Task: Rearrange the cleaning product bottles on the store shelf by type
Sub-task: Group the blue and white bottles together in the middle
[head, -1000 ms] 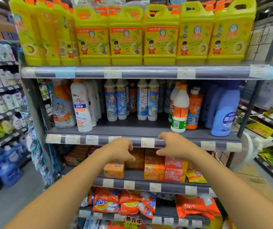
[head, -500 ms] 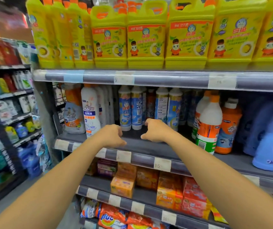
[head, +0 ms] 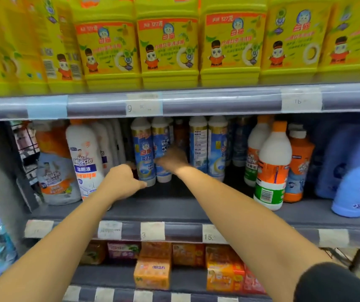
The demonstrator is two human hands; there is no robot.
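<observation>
- Target: two white cylindrical plastic bottles with blue labels stand upright and touching, set back from the front edge of the grey middle shelf (head: 174, 208). They are called bottle A (head: 142, 149) and bottle B (head: 160, 138) here.
- Left hand (head: 121, 182): the fingers are curled into a loose fist, and the thumb side touches the foot of bottle A. Whether it actually grips the bottle cannot be told.
- Right hand (head: 172, 160): the fingers are curled across the label of bottle B, apparently in a grip. The thumb is hidden behind the bottle.
- Neighbours: a tall white toilet-cleaner bottle with a blue band (head: 84, 162) stands just beside the left fist. A second pair of blue-labelled bottles (head: 207, 149) stands just beside the right hand.
- Risk, tipping: the bottles are narrow and closely packed. Drawing out bottle B would probably drag bottle A or the second pair over.
- Risk, collision: the left fist could nudge the toilet-cleaner bottle as it moves.
- Risk, headroom: the rail of the upper shelf (head: 218, 103) hangs close above the caps, so a straight lift would likely strike it.
</observation>
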